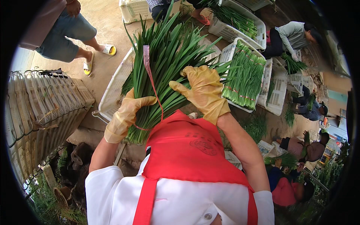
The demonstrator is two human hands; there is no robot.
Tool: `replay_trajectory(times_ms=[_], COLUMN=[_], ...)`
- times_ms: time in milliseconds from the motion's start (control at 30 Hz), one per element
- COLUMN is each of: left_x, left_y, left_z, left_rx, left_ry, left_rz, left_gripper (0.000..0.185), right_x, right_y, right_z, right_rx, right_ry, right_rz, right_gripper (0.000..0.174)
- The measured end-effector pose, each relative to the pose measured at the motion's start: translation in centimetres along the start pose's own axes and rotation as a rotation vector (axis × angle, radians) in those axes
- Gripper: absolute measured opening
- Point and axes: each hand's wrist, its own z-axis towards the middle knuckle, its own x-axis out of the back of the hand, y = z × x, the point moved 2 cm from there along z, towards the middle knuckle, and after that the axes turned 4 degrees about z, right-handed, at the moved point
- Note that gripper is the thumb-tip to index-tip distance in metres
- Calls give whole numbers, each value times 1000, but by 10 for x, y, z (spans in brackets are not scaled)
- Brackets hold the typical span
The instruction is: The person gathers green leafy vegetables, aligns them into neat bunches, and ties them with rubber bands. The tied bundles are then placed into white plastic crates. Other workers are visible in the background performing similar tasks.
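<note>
A large bundle of garlic chives [163, 64] is held upright in front of the red apron [194, 149], leaves fanned out away from me. My left hand [128, 112], in a yellowish rubber glove, grips the bundle's left side, thumb across the front. A pink plastic tie [152, 81] crosses the stalks near their cut ends, and its loose tail runs up over the leaves. My right hand [204, 92], gloved alike, rests against the leaves on the right with its thumb stretched left. Its fingertips are partly hidden, so I cannot tell whether they grip.
Behind the bundle stands a white plastic crate [116, 81]. Tied chives fill another crate [244, 76] at right. Stacked crates [47, 98] rise at left. A person in denim shorts [62, 36] stands nearby; several people sit at right. Loose greens [256, 126] lie on the floor.
</note>
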Motion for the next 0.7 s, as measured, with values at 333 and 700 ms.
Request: replay_trajectory(times_ms=[333,700], left_x=[4,-11], left_y=[-6,-1], left_z=[0,-7], left_rx=[82,156], left_ry=[-59,-59], left_rz=[133,126], left_gripper=[45,36], right_x=[2,5], right_y=[3,5], right_z=[-18,-33], right_rx=[11,129], right_ry=[-55,29], right_rz=[-96,16], right_gripper=[54,27])
